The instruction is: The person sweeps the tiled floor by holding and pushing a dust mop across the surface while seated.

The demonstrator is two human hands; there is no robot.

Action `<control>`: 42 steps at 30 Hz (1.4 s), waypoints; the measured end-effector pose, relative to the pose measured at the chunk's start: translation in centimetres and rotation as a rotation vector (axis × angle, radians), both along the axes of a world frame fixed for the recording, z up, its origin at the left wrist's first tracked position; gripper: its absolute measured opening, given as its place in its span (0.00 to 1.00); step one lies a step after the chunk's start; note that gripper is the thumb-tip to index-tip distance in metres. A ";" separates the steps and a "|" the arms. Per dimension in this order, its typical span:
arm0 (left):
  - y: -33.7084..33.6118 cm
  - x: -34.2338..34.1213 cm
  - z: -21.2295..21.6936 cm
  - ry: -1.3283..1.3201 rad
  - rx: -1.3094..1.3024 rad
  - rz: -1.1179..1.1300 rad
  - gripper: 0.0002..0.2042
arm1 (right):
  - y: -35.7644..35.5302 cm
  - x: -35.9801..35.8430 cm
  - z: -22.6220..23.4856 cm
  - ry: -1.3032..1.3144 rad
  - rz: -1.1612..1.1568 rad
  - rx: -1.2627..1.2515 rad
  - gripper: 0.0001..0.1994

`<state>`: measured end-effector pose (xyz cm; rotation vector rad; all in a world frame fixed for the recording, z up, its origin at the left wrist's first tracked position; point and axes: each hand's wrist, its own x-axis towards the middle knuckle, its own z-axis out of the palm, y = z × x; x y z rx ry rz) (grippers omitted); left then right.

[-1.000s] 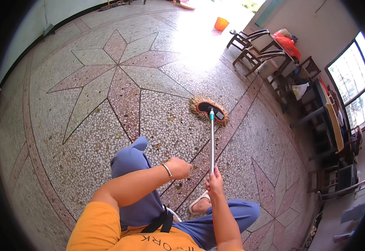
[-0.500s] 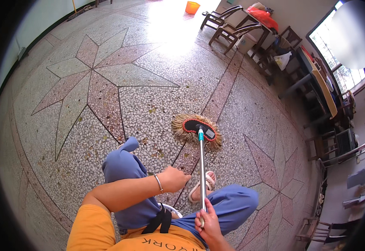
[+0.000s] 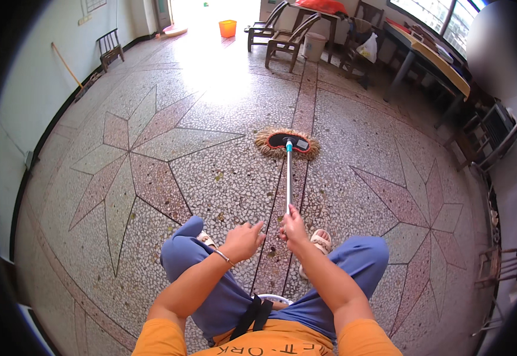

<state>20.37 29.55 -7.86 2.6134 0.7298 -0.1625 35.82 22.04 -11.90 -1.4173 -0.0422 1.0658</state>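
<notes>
A flat mop with a shaggy beige fringe lies on the speckled stone floor ahead of me. Its black top has a red edge, and a teal collar joins it to a silver handle. My right hand is closed around the near end of that handle. Just to its left hovers my left hand, holding nothing, its fingers loosely apart and the index finger stretched toward the handle. A bracelet circles the left wrist. My sandalled feet rest on the floor on either side.
Small bits of debris dot the floor. An orange bucket stands far off near the bright doorway. Wooden chairs and a long table line the right side. A broom leans at the left wall.
The mop head has slid farther away from me. My right hand has moved forward with the handle, and my left hand has come near it. The view has tilted up and turned.
</notes>
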 end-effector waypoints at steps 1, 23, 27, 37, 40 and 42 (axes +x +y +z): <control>-0.6 -0.1 -1.5 0.011 0.016 -0.016 0.25 | -1.1 -2.3 0.0 -0.041 0.014 -0.016 0.22; -12.4 -14.3 6.2 0.068 -1.229 0.698 0.26 | -11.1 -3.7 4.6 -0.955 1.924 -0.006 0.19; -12.8 -16.2 11.3 -0.092 -1.228 0.699 0.23 | -9.7 -2.1 3.2 -1.011 1.943 0.014 0.18; -8.2 -1.6 6.0 0.056 -1.460 0.676 0.26 | -10.3 -1.5 5.1 -1.143 1.860 0.098 0.09; -5.7 5.6 1.2 -0.076 -1.532 0.611 0.27 | -9.1 -1.5 3.5 -1.161 1.904 -0.232 0.09; -3.8 9.7 -1.9 -0.146 -1.640 0.662 0.23 | -9.0 -1.6 1.7 -1.189 1.837 -0.239 0.09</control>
